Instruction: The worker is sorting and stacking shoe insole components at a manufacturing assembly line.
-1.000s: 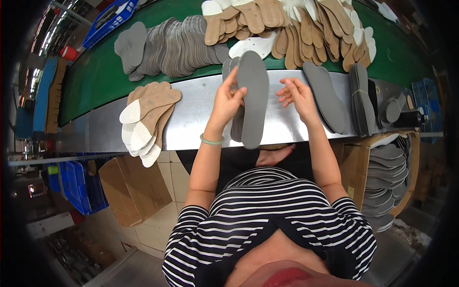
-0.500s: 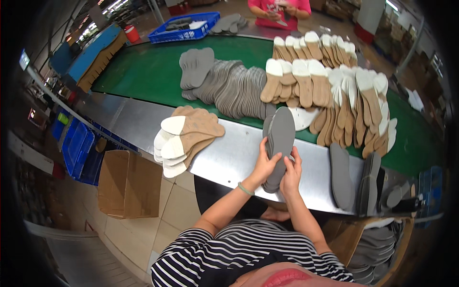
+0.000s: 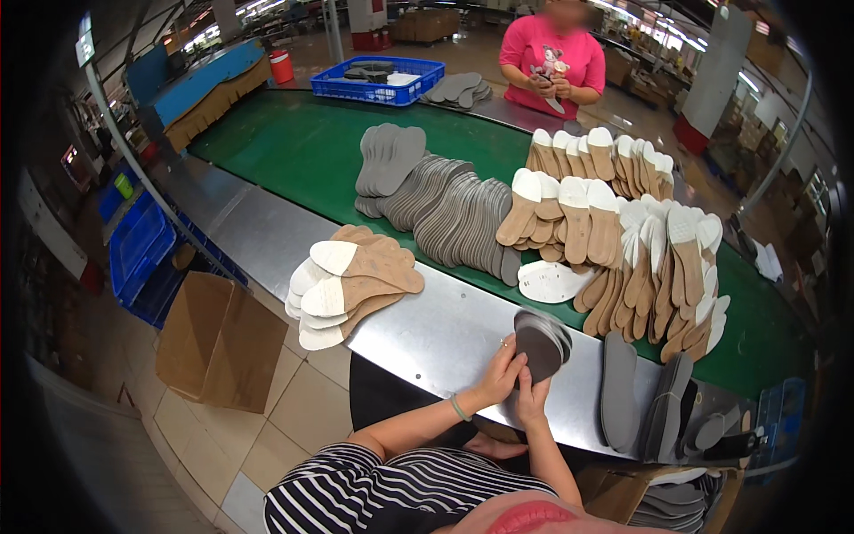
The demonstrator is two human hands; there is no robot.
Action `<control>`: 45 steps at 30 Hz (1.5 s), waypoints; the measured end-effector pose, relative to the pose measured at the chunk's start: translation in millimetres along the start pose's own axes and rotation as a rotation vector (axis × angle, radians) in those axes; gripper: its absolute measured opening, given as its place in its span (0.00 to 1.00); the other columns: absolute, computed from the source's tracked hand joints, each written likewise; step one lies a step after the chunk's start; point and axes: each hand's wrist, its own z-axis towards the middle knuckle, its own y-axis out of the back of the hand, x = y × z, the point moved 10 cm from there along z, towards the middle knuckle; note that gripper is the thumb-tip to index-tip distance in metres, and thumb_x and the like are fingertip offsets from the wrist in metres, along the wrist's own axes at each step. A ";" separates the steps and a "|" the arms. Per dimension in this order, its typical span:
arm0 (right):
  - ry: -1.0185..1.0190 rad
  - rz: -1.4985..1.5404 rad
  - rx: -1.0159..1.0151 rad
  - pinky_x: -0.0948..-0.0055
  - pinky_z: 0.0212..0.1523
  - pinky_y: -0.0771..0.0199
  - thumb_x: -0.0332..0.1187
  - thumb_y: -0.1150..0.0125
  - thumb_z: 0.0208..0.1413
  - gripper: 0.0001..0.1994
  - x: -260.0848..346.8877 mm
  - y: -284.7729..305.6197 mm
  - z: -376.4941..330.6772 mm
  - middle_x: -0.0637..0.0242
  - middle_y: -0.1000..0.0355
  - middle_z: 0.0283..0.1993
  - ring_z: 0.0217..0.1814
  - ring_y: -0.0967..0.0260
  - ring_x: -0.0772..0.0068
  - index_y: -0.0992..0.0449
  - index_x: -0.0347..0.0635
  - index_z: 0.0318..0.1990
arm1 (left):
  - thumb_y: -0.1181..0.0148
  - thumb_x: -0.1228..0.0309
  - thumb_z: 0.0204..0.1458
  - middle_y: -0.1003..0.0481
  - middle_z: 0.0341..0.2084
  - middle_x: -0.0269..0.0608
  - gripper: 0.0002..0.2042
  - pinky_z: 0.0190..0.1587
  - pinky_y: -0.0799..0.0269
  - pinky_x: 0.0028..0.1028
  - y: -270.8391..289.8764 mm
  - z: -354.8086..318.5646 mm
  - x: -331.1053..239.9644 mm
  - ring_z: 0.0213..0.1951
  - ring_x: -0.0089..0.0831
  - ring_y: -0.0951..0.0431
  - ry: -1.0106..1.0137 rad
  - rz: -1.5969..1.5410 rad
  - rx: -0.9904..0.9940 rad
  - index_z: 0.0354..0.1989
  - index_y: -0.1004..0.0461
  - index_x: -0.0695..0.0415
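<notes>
Above the steel table edge (image 3: 418, 347), both hands grip a small stack of dark grey insoles (image 3: 539, 351). My left hand (image 3: 500, 377) has its fingers round the left side of the stack. My right hand (image 3: 533, 402) closes on its lower right part. The insoles point away from me and look foreshortened, with several layers fanned at the far end. Just beyond lies a white insole-shaped piece (image 3: 550, 281), and farther left a long row of grey insoles (image 3: 454, 218). A single grey insole (image 3: 616, 392) and a banded grey bundle (image 3: 663, 409) are to the right.
White-and-tan insoles (image 3: 356, 283) are piled at the left, with more in rows (image 3: 587, 218) on the green belt (image 3: 267, 147). A cardboard box (image 3: 218, 343) stands lower left; another box (image 3: 614, 492) holds grey insoles. Across the belt are a blue crate (image 3: 382, 89) and a person in pink (image 3: 553, 67).
The insole stack has tipped, showing less of its length, and its layers have fanned at the far end. Both hands still hold it. My view has shifted to show more of the far side.
</notes>
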 end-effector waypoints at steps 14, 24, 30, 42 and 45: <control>-0.921 -1.590 0.572 0.54 0.54 0.32 0.38 0.30 0.45 0.37 -44.1 3.4 44.2 0.46 0.31 0.54 0.55 0.34 0.44 0.39 0.31 0.60 | 0.47 0.63 0.58 0.30 0.50 0.54 0.16 0.66 0.51 0.49 26.0 81.6 -17.0 0.62 0.53 0.39 -0.414 0.823 -0.049 0.47 0.27 0.62; -0.828 -1.774 0.341 0.53 0.53 0.33 0.39 0.31 0.47 0.35 -30.2 25.1 42.6 0.46 0.32 0.53 0.56 0.34 0.43 0.39 0.31 0.60 | 0.49 0.65 0.59 0.30 0.17 0.48 0.16 0.29 0.36 0.40 15.0 135.3 21.7 0.25 0.48 0.28 -0.429 0.613 -0.250 0.20 0.27 0.58; -0.852 -1.767 0.290 0.54 0.54 0.34 0.40 0.31 0.47 0.34 -32.0 27.0 46.4 0.45 0.31 0.53 0.56 0.34 0.44 0.38 0.31 0.59 | 0.58 0.51 0.64 0.28 0.14 0.57 0.32 0.26 0.32 0.45 58.5 151.9 86.3 0.19 0.55 0.26 0.128 0.393 -0.560 0.15 0.26 0.65; -0.563 -1.295 -0.230 0.63 0.54 0.33 0.34 0.28 0.49 0.32 23.6 23.3 54.1 0.48 0.30 0.50 0.51 0.31 0.51 0.37 0.30 0.58 | 0.67 0.44 0.65 0.22 0.34 0.43 0.31 0.40 0.26 0.28 79.0 125.5 25.4 0.37 0.28 0.22 0.191 -0.404 -0.472 0.44 0.28 0.62; -0.448 -1.217 -0.165 0.66 0.54 0.33 0.29 0.30 0.50 0.32 15.3 -4.9 53.5 0.50 0.33 0.52 0.52 0.32 0.57 0.41 0.30 0.59 | 0.72 0.44 0.66 0.24 0.37 0.42 0.32 0.44 0.28 0.28 38.4 72.0 -9.1 0.41 0.25 0.25 0.138 -0.274 -0.404 0.46 0.27 0.61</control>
